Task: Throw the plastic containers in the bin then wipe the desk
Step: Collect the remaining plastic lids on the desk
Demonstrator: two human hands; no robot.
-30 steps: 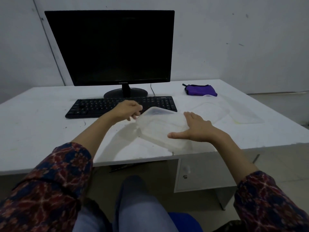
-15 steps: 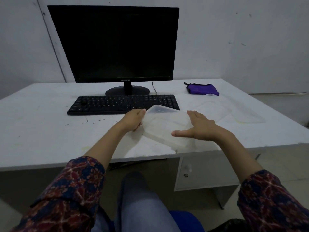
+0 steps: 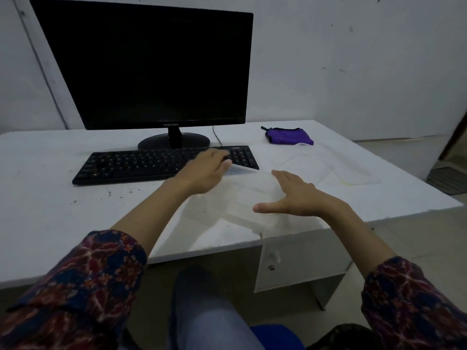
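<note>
A clear plastic container (image 3: 249, 195) sits tilted over the white desk (image 3: 50, 198) near its front edge, between my two hands. My left hand (image 3: 204, 173) is blurred; its fingers curl over the container's far left corner, just in front of the keyboard. My right hand (image 3: 298, 195) lies against the container's right side with straight fingers and the thumb spread out. A second clear container (image 3: 308, 165) and a flat clear lid (image 3: 353, 173) lie on the desk to the right. A purple cloth (image 3: 288, 135) lies behind them.
A black monitor (image 3: 151, 66) and a black keyboard (image 3: 141, 165) stand at the back of the desk. A drawer unit (image 3: 298, 263) sits under the desk's right side. My legs and a blue seat are below the front edge.
My left hand has slid forward along the container's edge to its far corner by the keyboard. The right hand stays on the container's right side. The camera has moved closer.
</note>
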